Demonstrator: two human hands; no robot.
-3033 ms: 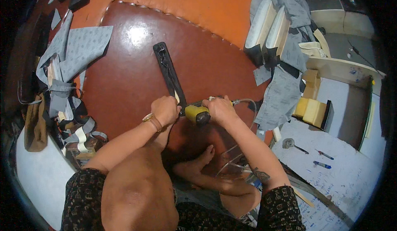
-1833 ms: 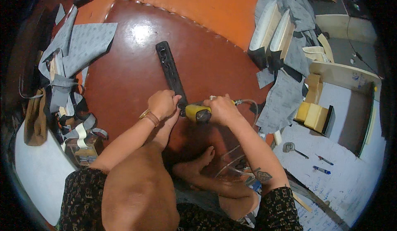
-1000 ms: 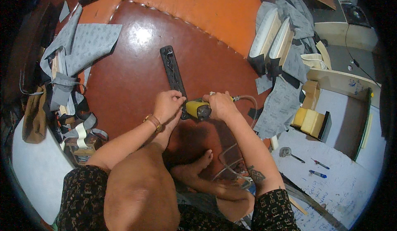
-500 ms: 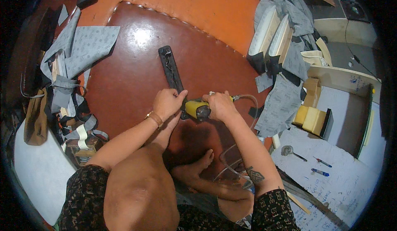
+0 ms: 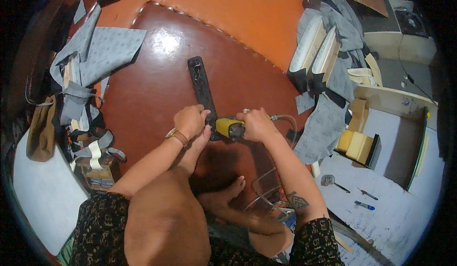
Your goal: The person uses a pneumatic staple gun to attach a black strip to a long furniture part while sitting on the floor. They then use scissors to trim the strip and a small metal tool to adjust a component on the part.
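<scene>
A long, narrow black padded strip [image 5: 203, 87] lies on the brown floor covering ahead of me, its wrinkled side facing up. My left hand [image 5: 189, 122] is closed at the strip's near left edge, fingertips pinching it beside my foot. In my right hand [image 5: 259, 124] is a yellow and black air stapler [image 5: 229, 128], gripped by its handle. Its head sits over or just right of the strip's near end; whether its nose touches is hidden. A clear air hose [image 5: 288, 118] runs from the handle and loops back toward me.
Grey patterned fabric [image 5: 109, 52] and fabric-wrapped pieces lie at left. More grey-covered boards [image 5: 307, 44] are piled at right. A white board [image 5: 352, 213] holds markers [image 5: 364, 205] and a round-headed tool [image 5: 327, 180]. Yellow foam blocks [image 5: 354, 146] rest in an open frame.
The whole view has shifted slightly. My left hand has slid a little toward me along the strip's edge. My right hand still holds the stapler near the same end.
</scene>
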